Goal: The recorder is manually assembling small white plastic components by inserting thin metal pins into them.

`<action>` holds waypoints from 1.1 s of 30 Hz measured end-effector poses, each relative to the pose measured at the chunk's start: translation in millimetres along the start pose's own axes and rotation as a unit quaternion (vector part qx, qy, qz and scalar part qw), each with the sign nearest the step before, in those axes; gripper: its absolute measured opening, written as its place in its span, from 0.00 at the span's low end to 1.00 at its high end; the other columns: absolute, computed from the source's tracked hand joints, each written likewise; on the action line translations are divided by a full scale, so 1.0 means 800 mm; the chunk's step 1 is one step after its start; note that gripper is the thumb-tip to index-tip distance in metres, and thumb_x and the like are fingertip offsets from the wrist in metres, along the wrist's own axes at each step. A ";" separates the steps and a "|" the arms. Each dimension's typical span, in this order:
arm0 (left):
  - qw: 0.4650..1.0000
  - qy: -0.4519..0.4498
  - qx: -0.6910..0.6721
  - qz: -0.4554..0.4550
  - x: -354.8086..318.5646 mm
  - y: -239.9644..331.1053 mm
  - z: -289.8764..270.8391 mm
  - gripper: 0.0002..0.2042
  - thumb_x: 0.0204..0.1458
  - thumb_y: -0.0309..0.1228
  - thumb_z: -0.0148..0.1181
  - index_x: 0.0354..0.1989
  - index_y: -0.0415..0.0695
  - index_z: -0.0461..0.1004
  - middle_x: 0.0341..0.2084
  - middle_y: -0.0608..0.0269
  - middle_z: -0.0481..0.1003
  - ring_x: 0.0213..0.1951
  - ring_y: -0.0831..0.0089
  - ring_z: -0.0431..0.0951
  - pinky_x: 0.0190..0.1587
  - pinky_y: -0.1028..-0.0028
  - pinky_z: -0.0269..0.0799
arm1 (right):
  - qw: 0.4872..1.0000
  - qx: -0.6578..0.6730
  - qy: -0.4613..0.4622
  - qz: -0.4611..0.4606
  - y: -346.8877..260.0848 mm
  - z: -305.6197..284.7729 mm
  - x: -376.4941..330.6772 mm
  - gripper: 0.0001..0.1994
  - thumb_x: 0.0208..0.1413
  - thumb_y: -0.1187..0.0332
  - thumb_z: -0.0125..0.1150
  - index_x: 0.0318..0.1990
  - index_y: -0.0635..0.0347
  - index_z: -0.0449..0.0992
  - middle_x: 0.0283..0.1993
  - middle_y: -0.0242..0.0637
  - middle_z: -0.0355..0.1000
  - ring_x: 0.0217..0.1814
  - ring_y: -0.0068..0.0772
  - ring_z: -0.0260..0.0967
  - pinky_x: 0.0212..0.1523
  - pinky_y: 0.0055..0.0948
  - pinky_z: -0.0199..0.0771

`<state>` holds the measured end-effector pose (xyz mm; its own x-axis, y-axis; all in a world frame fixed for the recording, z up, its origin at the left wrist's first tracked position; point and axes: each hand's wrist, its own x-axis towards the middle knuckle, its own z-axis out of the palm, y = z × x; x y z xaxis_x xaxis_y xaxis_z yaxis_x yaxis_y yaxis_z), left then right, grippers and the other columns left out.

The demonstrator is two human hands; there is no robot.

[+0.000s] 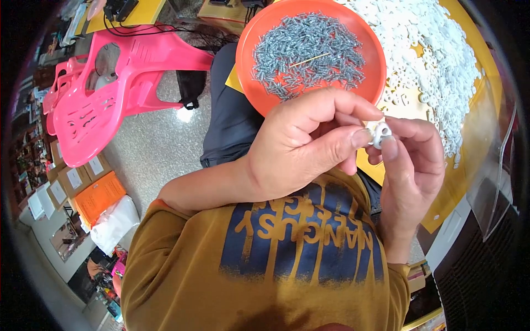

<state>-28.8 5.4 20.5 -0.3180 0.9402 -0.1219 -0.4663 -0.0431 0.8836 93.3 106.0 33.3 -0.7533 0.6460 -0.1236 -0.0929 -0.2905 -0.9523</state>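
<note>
Small assembly workshop: screw tray (259, 33), parts heap (441, 49)

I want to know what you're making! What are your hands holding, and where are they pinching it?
A small white plastic part, pinched by its sides between the fingertips of the left hand and right hand.

bright even light, fisheye-bent dark rim

Single head view, steeply downward, close above lap.
</note>
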 end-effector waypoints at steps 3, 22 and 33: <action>0.998 0.005 -0.048 -0.034 0.001 -0.002 0.000 0.10 0.52 0.23 0.47 0.43 0.36 0.63 0.30 0.61 0.70 0.24 0.83 0.70 0.27 0.86 0.67 | 1.000 -0.017 0.019 0.004 -0.001 0.003 -0.003 0.09 0.49 0.81 0.50 0.40 0.69 0.66 0.35 0.34 0.68 0.36 0.16 0.64 0.37 0.14 0.64; 0.997 -0.024 -0.052 -0.045 0.000 -0.004 -0.006 0.08 0.52 0.21 0.46 0.41 0.36 0.61 0.32 0.58 0.71 0.29 0.77 0.74 0.33 0.81 0.71 | 0.998 -0.029 0.000 -0.056 0.012 -0.003 -0.002 0.09 0.51 0.80 0.48 0.40 0.70 0.67 0.35 0.35 0.66 0.37 0.19 0.61 0.39 0.17 0.61; 0.994 -0.018 -0.096 -0.045 -0.002 -0.009 -0.003 0.12 0.52 0.22 0.46 0.45 0.37 0.59 0.33 0.57 0.70 0.28 0.78 0.73 0.33 0.81 0.71 | 0.970 -0.187 -0.020 -0.156 0.013 0.000 -0.002 0.15 0.45 0.81 0.53 0.44 0.70 0.68 0.35 0.37 0.65 0.35 0.24 0.61 0.37 0.20 0.60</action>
<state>-26.6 3.2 13.4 -0.2386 0.9548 -0.1772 -0.6425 -0.0184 0.7661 93.6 102.1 23.2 -0.7517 0.6313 0.1909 -0.0832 0.1963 -0.9770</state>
